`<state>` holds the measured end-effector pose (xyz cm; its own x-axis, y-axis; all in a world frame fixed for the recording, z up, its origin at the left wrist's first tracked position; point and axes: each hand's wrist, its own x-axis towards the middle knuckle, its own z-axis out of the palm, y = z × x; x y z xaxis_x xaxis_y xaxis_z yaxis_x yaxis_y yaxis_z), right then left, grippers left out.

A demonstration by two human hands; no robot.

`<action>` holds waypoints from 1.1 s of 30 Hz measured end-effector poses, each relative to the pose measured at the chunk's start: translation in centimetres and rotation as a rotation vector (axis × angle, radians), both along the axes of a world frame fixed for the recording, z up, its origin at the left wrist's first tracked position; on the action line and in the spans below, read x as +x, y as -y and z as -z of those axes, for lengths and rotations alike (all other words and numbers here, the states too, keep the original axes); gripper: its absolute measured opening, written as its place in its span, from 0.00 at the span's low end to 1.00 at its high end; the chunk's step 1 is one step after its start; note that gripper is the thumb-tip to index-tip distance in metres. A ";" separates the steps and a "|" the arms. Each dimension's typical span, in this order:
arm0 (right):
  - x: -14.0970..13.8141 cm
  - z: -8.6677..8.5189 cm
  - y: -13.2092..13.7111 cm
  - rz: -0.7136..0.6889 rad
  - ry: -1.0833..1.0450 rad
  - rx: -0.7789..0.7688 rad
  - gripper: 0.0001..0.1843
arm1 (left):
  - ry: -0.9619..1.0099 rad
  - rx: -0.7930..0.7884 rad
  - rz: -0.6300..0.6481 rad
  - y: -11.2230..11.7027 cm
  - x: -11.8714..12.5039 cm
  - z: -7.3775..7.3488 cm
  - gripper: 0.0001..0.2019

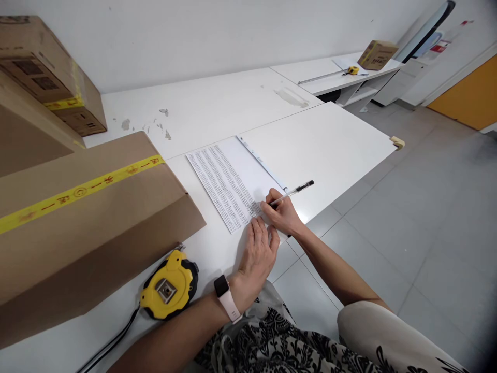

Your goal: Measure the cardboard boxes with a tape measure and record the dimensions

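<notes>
My right hand [281, 211] grips a pen [297, 190] with a clear barrel and a dark end, its tip down at a paper sheet [229, 191] covered in rows of small printed or written marks. Flat on the sheet's near edge rests my left hand [261, 246], fingers stretched out; a smartwatch with a pale band is on that wrist. A folded-over strip of paper [260, 160] runs along the sheet's right side. To the left of my left forearm lies a yellow and black tape measure [180, 282] with a black strap.
A large cardboard box [97, 207] with yellow tape takes up the left of the white table [330, 140]. More boxes [50, 72] stand behind it. A small box [377, 55] and another tape measure [352, 70] sit on the far surface. A beige corner guard [397, 143] covers the table corner.
</notes>
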<state>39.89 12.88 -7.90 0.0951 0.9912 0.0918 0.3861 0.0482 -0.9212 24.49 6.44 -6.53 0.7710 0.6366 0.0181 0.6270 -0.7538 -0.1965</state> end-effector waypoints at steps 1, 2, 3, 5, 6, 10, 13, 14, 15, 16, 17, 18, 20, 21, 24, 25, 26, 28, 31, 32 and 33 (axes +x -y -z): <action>0.0 0.0 0.0 -0.006 -0.005 -0.004 0.14 | -0.002 0.000 0.002 0.0 0.0 -0.1 0.28; 0.0 0.0 0.0 -0.010 -0.010 -0.008 0.14 | -0.005 0.003 0.002 0.0 0.0 -0.1 0.28; 0.0 0.0 0.0 -0.012 -0.015 -0.011 0.14 | -0.012 0.006 0.000 0.0 0.0 -0.1 0.28; 0.0 0.0 0.0 -0.012 -0.016 -0.008 0.14 | -0.036 0.020 0.000 0.0 0.1 -0.2 0.28; 0.0 0.0 0.0 -0.011 -0.014 -0.003 0.14 | -0.048 0.027 0.002 0.0 0.1 -0.2 0.28; 0.1 0.2 -0.1 0.009 -0.005 0.011 0.13 | -0.072 0.050 0.009 0.0 0.1 -0.5 0.28; 0.1 0.3 -0.1 0.014 0.009 0.010 0.13 | -0.059 0.039 0.002 0.0 0.0 -0.7 0.27; 0.1 0.3 -0.1 0.010 0.012 0.007 0.13 | -0.045 0.028 0.000 0.0 0.0 -0.7 0.27; 0.1 0.3 0.0 0.007 0.011 0.005 0.13 | -0.029 0.016 -0.002 0.0 0.0 -0.8 0.27; 0.1 0.2 0.0 0.008 0.006 0.003 0.13 | -0.014 0.007 -0.003 0.0 -0.1 -0.8 0.27; 0.1 0.2 0.0 0.013 -0.001 0.002 0.13 | -0.002 0.003 -0.005 0.0 -0.1 -0.9 0.27; 0.1 0.2 0.0 0.018 -0.008 0.003 0.13 | 0.006 0.002 -0.007 0.0 -0.1 -1.0 0.27; 0.1 0.3 0.0 0.029 -0.010 0.008 0.13 | 0.006 0.009 -0.011 0.1 -0.1 -1.0 0.27; 0.2 0.3 0.0 0.031 -0.006 0.011 0.13 | -0.001 0.014 -0.011 0.1 -0.1 -1.0 0.27; 0.2 0.4 -0.1 0.025 0.014 0.017 0.13 | -0.028 0.033 -0.002 0.1 -0.1 -0.8 0.27; 0.2 0.4 -0.1 0.025 0.017 0.017 0.13 | -0.030 0.037 0.000 0.1 0.0 -0.6 0.27; 0.2 0.4 -0.1 0.024 0.019 0.016 0.13 | -0.026 0.036 0.001 0.0 0.0 -0.4 0.28; 0.2 0.4 -0.1 0.024 0.021 0.015 0.13 | 0.002 0.022 -0.004 0.1 0.1 0.1 0.28; 0.1 0.4 -0.1 0.020 0.027 0.016 0.13 | 0.070 -0.018 -0.018 0.1 0.1 0.4 0.27; 0.1 0.4 -0.1 0.020 0.031 0.017 0.13 | 0.086 -0.027 -0.024 0.1 0.1 0.4 0.26; 0.1 0.3 -0.1 0.022 0.035 0.020 0.13 | 0.096 -0.030 -0.028 0.1 0.0 0.3 0.26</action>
